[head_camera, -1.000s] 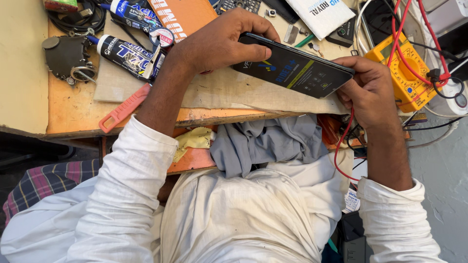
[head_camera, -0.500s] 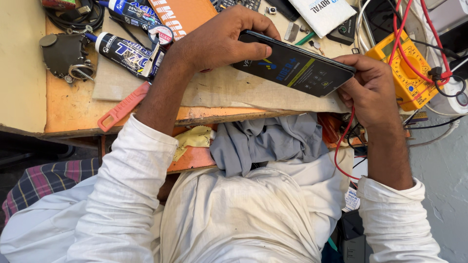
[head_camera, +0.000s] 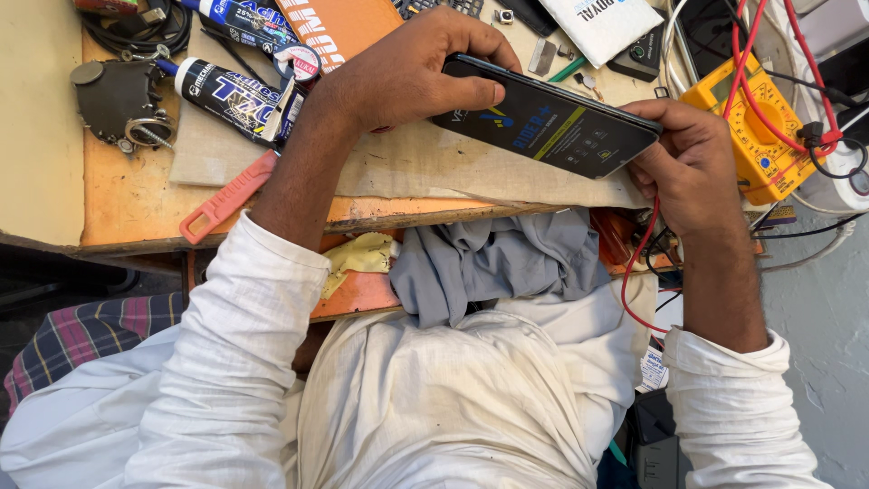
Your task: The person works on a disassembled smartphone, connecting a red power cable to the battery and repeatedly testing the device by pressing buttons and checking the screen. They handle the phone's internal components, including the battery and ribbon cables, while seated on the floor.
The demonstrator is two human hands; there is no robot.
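Observation:
A black smartphone with a lit screen is held flat between both hands above the wooden workbench. My left hand grips its left end, thumb along the near edge and fingers over the far edge. My right hand clasps the right end, fingers curled round the corner. The phone hovers over a pale cloth mat on the bench.
Black glue tubes, a pink-handled tool, a dark metal part, an orange box and a white box lie on the bench. A yellow multimeter with red leads sits at right. Grey cloth lies in an open drawer.
Both hands and the phone hold nearly the same pose; the view has shifted only slightly.

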